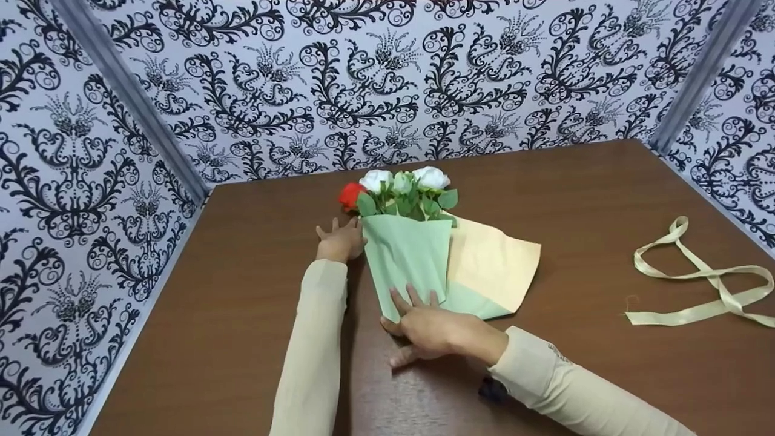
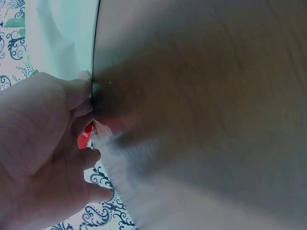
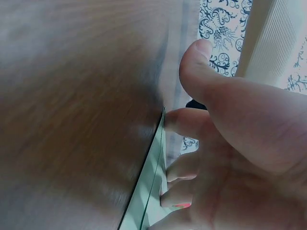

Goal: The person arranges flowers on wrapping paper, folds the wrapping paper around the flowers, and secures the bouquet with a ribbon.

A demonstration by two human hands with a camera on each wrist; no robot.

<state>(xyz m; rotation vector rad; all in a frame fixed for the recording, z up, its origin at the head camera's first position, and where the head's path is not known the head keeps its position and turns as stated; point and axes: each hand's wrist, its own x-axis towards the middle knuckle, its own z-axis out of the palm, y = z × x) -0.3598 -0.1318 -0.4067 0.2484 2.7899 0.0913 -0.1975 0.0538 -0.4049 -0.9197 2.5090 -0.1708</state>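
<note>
A bouquet of white flowers (image 1: 432, 178) and a red flower (image 1: 351, 196) with green leaves lies on the table, its stems hidden inside pale green wrapping paper (image 1: 404, 251). The paper's left side is folded over the front; its right part lies spread, with a cream inner face (image 1: 493, 260). My left hand (image 1: 341, 240) touches the upper left edge of the wrap, fingers spread, beside the red flower. In the left wrist view, the thumb (image 2: 79, 86) is right at that edge. My right hand (image 1: 433, 330) presses on the narrow lower end with spread fingers.
A long cream ribbon (image 1: 696, 275) lies loosely looped at the right of the brown table (image 1: 242, 315). Patterned black-and-white panels (image 1: 363, 79) stand along the back and both sides. A small dark object (image 1: 493, 389) shows beneath the right cuff.
</note>
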